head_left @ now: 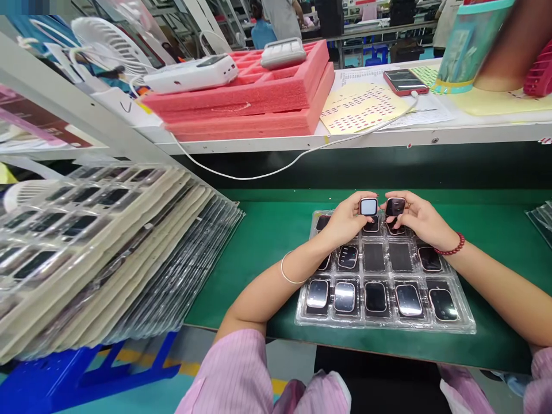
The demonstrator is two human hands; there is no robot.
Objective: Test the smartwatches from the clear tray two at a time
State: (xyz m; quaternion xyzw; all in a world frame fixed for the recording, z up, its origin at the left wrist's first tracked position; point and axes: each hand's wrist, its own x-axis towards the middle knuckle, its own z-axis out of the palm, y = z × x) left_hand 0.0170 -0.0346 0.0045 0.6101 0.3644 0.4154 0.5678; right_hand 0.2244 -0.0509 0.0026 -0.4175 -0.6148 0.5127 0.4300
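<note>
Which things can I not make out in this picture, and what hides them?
Head view:
- Far sides of the held smartwatches, in left hand and right hand: turned away.
- Tray smartwatch beside left forearm: partly covered by it.
- Print on yellow sheet: too small.
- Clear trays, far right: cut off by edge.

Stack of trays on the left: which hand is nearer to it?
Left. The left hand holds a pale-screened watch over the tray, on the side toward the stack of trays; the right hand, with a dark-screened watch, is farther right.
</note>
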